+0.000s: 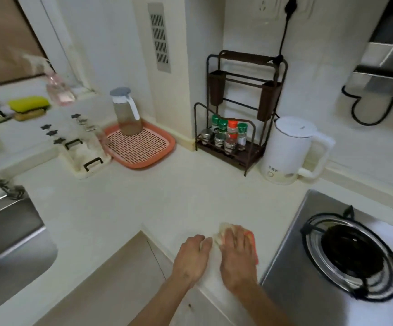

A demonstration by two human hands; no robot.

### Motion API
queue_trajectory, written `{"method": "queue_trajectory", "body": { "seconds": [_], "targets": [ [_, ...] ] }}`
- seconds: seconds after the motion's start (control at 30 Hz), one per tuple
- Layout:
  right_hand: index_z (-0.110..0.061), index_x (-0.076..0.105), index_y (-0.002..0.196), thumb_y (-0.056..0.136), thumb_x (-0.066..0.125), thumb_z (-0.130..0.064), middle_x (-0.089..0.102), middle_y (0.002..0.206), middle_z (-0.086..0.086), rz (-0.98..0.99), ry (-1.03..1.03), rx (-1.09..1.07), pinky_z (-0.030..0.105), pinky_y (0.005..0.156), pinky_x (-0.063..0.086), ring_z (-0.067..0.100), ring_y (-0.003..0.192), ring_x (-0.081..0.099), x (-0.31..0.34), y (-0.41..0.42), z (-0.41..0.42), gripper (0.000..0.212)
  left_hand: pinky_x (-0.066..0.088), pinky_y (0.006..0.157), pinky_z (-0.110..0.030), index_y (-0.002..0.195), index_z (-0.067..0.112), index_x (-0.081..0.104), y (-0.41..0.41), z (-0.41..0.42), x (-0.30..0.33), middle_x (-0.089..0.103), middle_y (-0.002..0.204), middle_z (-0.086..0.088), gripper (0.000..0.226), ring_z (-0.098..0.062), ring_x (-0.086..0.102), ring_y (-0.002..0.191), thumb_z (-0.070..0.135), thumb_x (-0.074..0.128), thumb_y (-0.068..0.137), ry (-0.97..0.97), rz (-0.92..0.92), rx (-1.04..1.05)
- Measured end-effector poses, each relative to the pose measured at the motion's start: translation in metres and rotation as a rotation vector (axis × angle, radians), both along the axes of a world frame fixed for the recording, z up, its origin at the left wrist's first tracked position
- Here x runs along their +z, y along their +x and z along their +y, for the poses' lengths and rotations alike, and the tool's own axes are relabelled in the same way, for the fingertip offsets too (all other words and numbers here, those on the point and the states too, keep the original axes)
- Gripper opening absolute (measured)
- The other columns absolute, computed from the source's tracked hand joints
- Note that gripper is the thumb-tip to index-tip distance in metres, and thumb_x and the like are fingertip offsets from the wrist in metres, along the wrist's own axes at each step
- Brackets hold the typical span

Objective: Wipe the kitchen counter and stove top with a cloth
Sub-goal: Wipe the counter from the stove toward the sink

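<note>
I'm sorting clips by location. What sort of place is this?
Most likely a small home kitchen. A gas stove is set into the pale counter, a steel sink sits at the left, and a white electric kettle stands beside a spice rack.

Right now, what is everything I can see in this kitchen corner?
cloth: one, cream with an orange edge, on the counter under the right hand
counter: one, cream
gas stove: one, steel with a black burner, right
electric kettle: one, white, by the wall
spice rack: one, dark brown, holding several small jars
water jug: one, clear, on the pink tray
sink: one, steel, left
sponge: one, yellow-green, far left
hands: left touching the cloth's edge, right flat on the cloth
</note>
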State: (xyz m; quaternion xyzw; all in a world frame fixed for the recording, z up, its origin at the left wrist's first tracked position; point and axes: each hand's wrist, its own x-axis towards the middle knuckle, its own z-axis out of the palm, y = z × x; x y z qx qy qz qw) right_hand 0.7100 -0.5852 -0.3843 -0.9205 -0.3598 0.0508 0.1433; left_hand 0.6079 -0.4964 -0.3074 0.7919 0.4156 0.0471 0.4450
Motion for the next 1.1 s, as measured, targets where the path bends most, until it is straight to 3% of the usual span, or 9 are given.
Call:
{"method": "queue_trajectory", "body": {
  "seconds": [0.1, 0.2, 0.27, 0.37, 0.53, 0.63, 0.73, 0.9, 1.1],
  "targets": [
    [-0.03, 0.012, 0.154, 0.098, 0.037, -0.031, 0.01, 0.163, 0.014, 0.124, -0.133, -0.194, 0.051, 0.118, 0.015, 0.04, 0.148, 0.011, 0.001, 0.038, 0.011, 0.062, 0.044, 0.092, -0.038, 0.101, 0.013, 0.062, -0.003, 0.045, -0.01, 0.064, 0.106, -0.005, 0.048, -0.021, 0.057, 0.098, 0.05, 0.032, 0.096, 0.036, 0.047, -0.025],
    [-0.022, 0.015, 0.152, 0.097, 0.042, -0.037, 0.013, 0.16, 0.022, 0.057, -0.076, -0.324, 0.052, 0.117, 0.019, 0.042, 0.146, 0.015, -0.009, 0.07, 0.005, 0.063, 0.039, 0.103, -0.037, 0.123, 0.015, 0.058, -0.008, 0.079, -0.018, 0.056, 0.131, -0.007, 0.049, -0.025, 0.051, 0.12, 0.048, 0.035, 0.096, 0.078, 0.114, -0.057],
    [-0.011, 0.022, 0.147, 0.1, 0.035, -0.037, 0.018, 0.156, 0.03, 0.022, 0.003, -0.396, 0.056, 0.114, 0.022, 0.046, 0.144, 0.019, -0.015, 0.089, 0.015, 0.055, 0.044, 0.096, -0.04, 0.105, 0.014, 0.061, -0.009, 0.098, -0.018, 0.059, 0.119, -0.009, 0.037, -0.028, 0.055, 0.109, 0.042, 0.038, 0.096, 0.122, 0.114, -0.06],
    [0.005, 0.027, 0.143, 0.099, 0.038, -0.03, 0.023, 0.153, 0.035, 0.031, 0.088, -0.406, 0.059, 0.114, 0.022, 0.049, 0.142, 0.023, -0.021, 0.104, 0.061, 0.056, 0.048, 0.077, -0.042, 0.073, 0.015, 0.044, -0.017, 0.132, -0.023, 0.057, 0.089, -0.008, 0.031, -0.028, 0.055, 0.084, 0.039, 0.037, 0.091, 0.169, 0.112, 0.018],
    [0.006, 0.03, 0.14, 0.098, 0.043, -0.02, 0.026, 0.15, 0.035, -0.004, 0.149, -0.138, 0.059, 0.113, 0.023, 0.051, 0.138, 0.027, -0.024, 0.108, 0.17, 0.05, 0.043, 0.071, -0.038, 0.071, 0.016, 0.041, -0.045, 0.184, -0.015, 0.053, 0.084, -0.005, 0.024, -0.026, 0.051, 0.081, 0.031, 0.04, 0.09, 0.215, 0.155, 0.132],
    [0.003, 0.036, 0.139, 0.093, 0.053, -0.011, 0.03, 0.146, 0.04, 0.016, 0.222, -0.002, 0.061, 0.111, 0.026, 0.055, 0.133, 0.031, -0.024, 0.079, 0.24, 0.051, 0.046, 0.085, -0.038, 0.095, 0.008, 0.058, -0.069, 0.22, -0.012, 0.06, 0.106, -0.01, 0.027, -0.027, 0.055, 0.098, 0.029, 0.041, 0.092, 0.224, 0.173, 0.252],
    [0.002, 0.047, 0.137, 0.087, 0.061, -0.004, 0.036, 0.141, 0.042, -0.018, 0.302, 0.117, 0.063, 0.107, 0.03, 0.057, 0.128, 0.036, -0.027, 0.043, 0.285, 0.053, 0.043, 0.093, -0.033, 0.113, 0.007, 0.059, -0.092, 0.246, -0.009, 0.059, 0.122, -0.008, 0.033, -0.025, 0.054, 0.111, 0.029, 0.043, 0.094, 0.219, 0.18, 0.369],
    [-0.001, 0.054, 0.132, 0.084, 0.06, -0.004, 0.043, 0.138, 0.038, 0.013, 0.305, 0.349, 0.06, 0.103, 0.039, 0.054, 0.124, 0.043, -0.033, -0.039, 0.335, 0.049, 0.042, 0.095, -0.033, 0.113, 0.008, 0.06, -0.134, 0.266, -0.009, 0.059, 0.122, -0.009, 0.031, -0.026, 0.053, 0.112, 0.026, 0.044, 0.094, 0.219, 0.197, 0.54],
    [-0.005, 0.055, 0.134, 0.074, 0.051, 0.006, 0.044, 0.145, 0.029, 0.061, 0.307, 0.611, 0.044, 0.112, 0.025, 0.044, 0.133, 0.041, -0.031, -0.169, 0.346, 0.06, 0.041, 0.093, -0.03, 0.114, 0.013, 0.06, -0.195, 0.281, -0.018, 0.059, 0.119, -0.005, 0.028, -0.023, 0.053, 0.111, 0.022, 0.043, 0.094, 0.234, 0.208, 0.685]
  ]
}}
